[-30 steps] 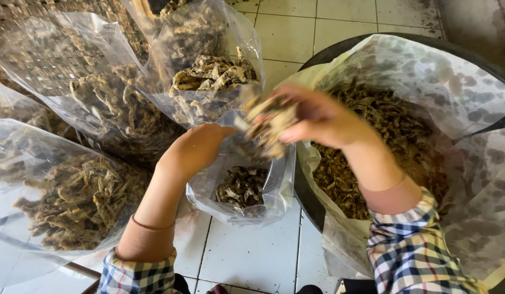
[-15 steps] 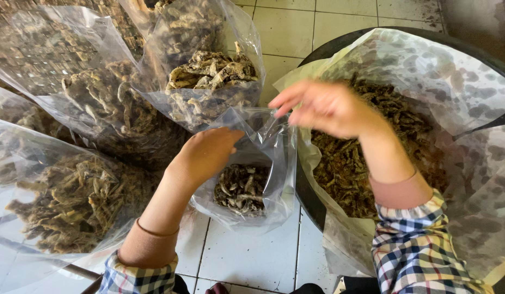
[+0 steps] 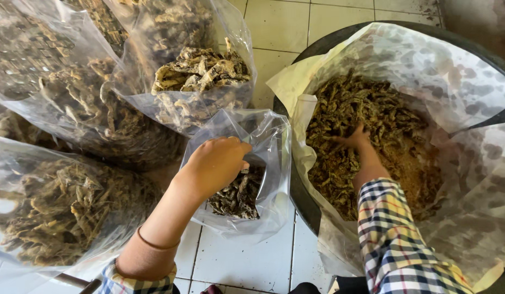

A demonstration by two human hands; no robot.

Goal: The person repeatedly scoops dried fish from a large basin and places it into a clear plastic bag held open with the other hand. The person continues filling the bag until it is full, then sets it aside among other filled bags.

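My left hand grips the rim of a small clear plastic bag that stands on the tiled floor, holding its mouth wide. A thin layer of dried brown fish lies at the bottom of the bag. My right hand is dug into a heap of dried fish inside a large black tub lined with clear plastic; its fingers are partly buried in the pile.
Several big clear bags stuffed with dried fish stand to the left and behind the small bag, another at lower left. Pale floor tiles show below the small bag and at the top.
My right hand dropped a handful of fish over the small bag, then swung right and down into the tub's pile. My left hand stayed on the bag rim.
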